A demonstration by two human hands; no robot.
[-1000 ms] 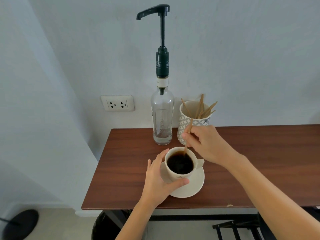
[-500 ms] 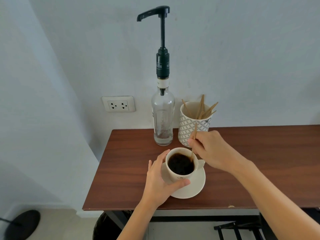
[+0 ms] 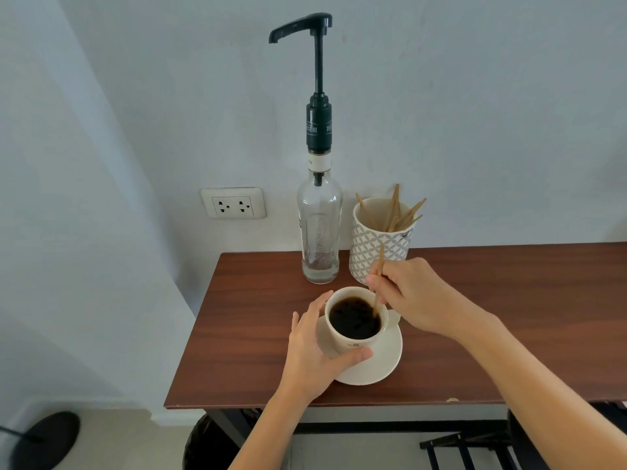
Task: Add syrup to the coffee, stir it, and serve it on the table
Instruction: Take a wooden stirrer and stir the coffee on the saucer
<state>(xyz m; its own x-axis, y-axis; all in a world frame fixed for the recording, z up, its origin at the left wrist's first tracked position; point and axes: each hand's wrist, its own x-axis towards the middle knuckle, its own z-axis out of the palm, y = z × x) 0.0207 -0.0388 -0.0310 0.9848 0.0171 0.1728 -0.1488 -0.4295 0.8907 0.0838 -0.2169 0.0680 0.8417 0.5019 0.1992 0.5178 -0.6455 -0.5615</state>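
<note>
A cream coffee cup (image 3: 342,342) full of black coffee (image 3: 353,318) stands on a cream saucer (image 3: 383,364) on the brown table (image 3: 509,317). My left hand (image 3: 310,354) wraps around the cup's left side, thumb on its front. My right hand (image 3: 417,295) pinches a wooden stir stick (image 3: 377,283) whose lower end dips into the coffee at the cup's right side. Behind the cup stands a clear glass syrup bottle (image 3: 319,232) with a tall black pump (image 3: 317,79), nearly empty.
A patterned white cup (image 3: 376,245) holding several wooden stir sticks stands right of the bottle, just behind my right hand. A wall socket (image 3: 233,202) is left of the bottle. The table's left edge lies close to the cup. A black chair frame (image 3: 468,449) sits below.
The stir stick has moved from the back of the cup round to its right side, with my right hand shifting a little right. My left hand has kept its hold on the cup.
</note>
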